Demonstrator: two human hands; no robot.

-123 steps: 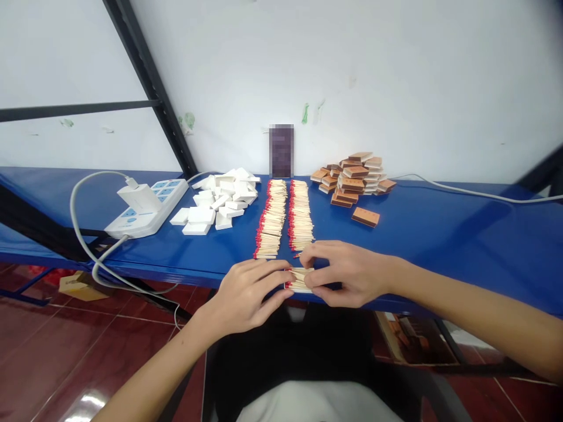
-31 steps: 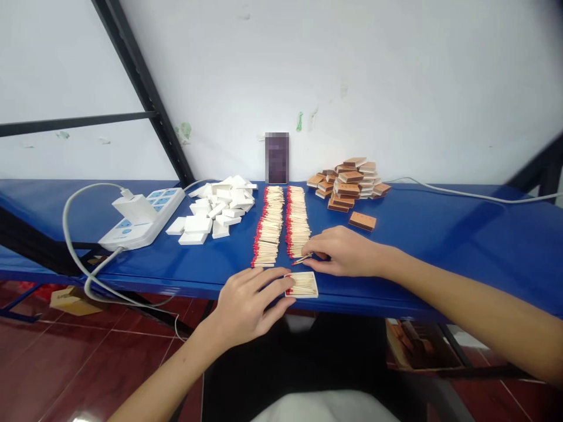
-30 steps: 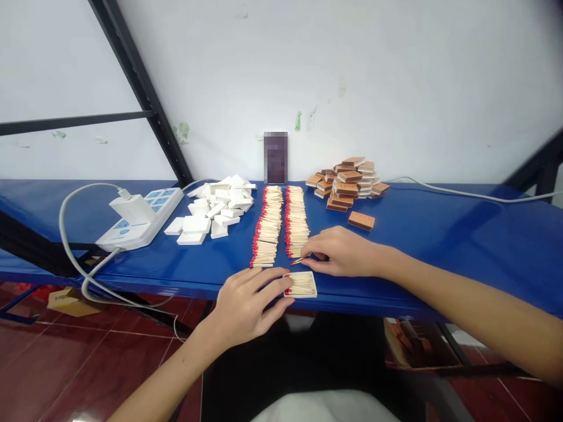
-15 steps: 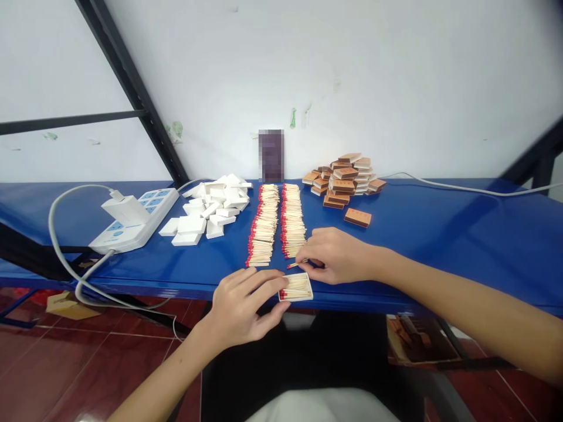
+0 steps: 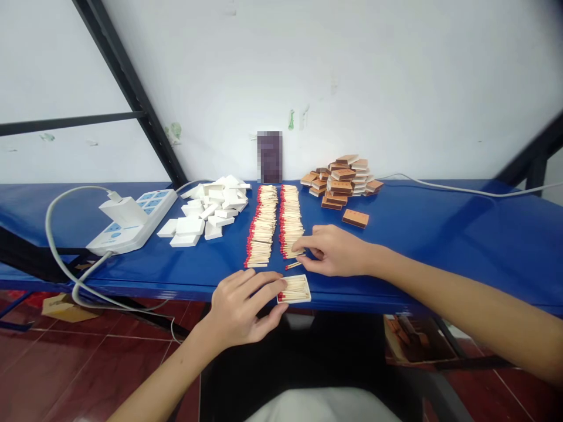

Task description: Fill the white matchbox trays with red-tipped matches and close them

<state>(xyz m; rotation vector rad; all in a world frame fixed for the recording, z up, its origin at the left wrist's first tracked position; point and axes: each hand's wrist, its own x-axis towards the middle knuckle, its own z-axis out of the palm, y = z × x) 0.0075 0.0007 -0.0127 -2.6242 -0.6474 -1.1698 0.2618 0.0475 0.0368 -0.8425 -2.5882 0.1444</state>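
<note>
Wall [image 5: 373,76], pale and scuffed, rises behind a glossy blue surface [image 5: 422,234]. On its left side sits a white power strip [image 5: 139,230] with a charger plugged in. Right of that spreads a heap of white trays [image 5: 211,205], and across from it, toward the back, stands a pile of brown matchboxes [image 5: 343,184]. Two hands work at the near edge: the left hand [image 5: 244,308] is closed, thumb and fingers gripping the left end of its load; the right hand [image 5: 336,252] is curled, index finger and thumb slightly parted, and whether they pinch a match I cannot tell. Between the heaps run the left row of matches [image 5: 261,225] and the right row of matches [image 5: 289,217], red heads to the left; the right hand's fingertips are at the near end of the latter. The match-filled tray [image 5: 308,289] lies at the surface's front edge, under the left hand's fingers, nearer the body than the right hand and apart from it. A few loose matches [image 5: 292,266] lie between tray and right row, just beside the right thumb.
</note>
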